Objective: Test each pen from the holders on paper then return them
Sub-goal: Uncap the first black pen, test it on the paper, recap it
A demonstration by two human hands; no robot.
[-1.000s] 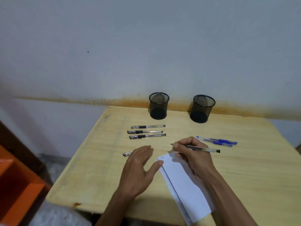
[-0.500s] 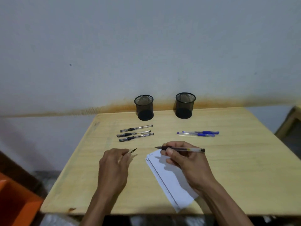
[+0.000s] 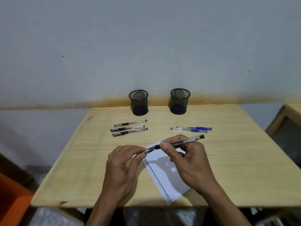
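Both hands met above the near middle of the table (image 3: 236, 160). The right hand (image 3: 189, 160) was curled round a black pen (image 3: 180, 141), thumb and forefinger pinching the barrel near its grip, the other fingers folded beneath. The pen lay almost level, its tip pointing left and its capped rear end sticking out past the knuckles to the right. The left hand (image 3: 123, 162) came in from the left with its fingers bent, thumb and forefinger pinching a small clear pen cap (image 3: 149, 150) right at the pen's tip; whether the cap was already on the tip could not be told. Both forearms rose from the bottom edge of the view.

Under the hands a white sheet of paper (image 3: 164, 175) lay askew on the table, one corner reaching toward the near edge. Farther back on the left, three black pens (image 3: 129, 128) lay side by side, roughly parallel. On the right, two blue pens (image 3: 192, 129) lay close together. Behind them, by the wall (image 3: 146, 46), stood two black mesh holders, the left holder (image 3: 138, 102) and the right holder (image 3: 180, 101), both upright and well apart.

The table was pale wood. The wall was a pale grey-blue, with a rusty orange stain running along it at table height. An orange object (image 3: 13, 206) showed at the lower left.
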